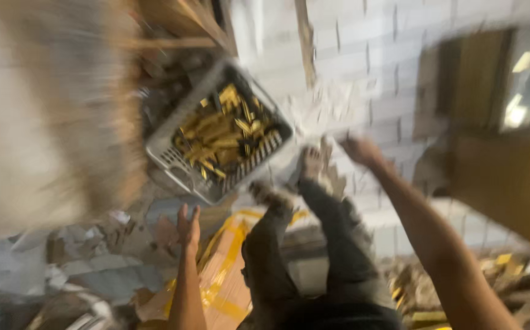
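the person's legs (314, 256) in dark trousers stretch away from the near edge, over a flat cardboard sheet with yellow tape (228, 275) on the littered floor. the left hand (188, 227) hangs empty with fingers apart, just near of the grey plastic basket (173, 143) of yellow pieces, not touching it. the right hand (361, 150) reaches far toward the white brick wall (369, 55); blur hides its grip, so i cannot tell.

- The basket (173, 131) looks like moulded grey plastic, matt, with slotted walls.
- The pieces (225, 134) inside it gleam yellow like polished metal (blur hides their finish up close).
- The cardboard box (231, 284) is dull brown paperboard bound with glossy yellow tape (235, 232).
- The wall (363, 55) is pale brick, rough and matt.
- The trousers (338, 244) are dark, soft cloth.
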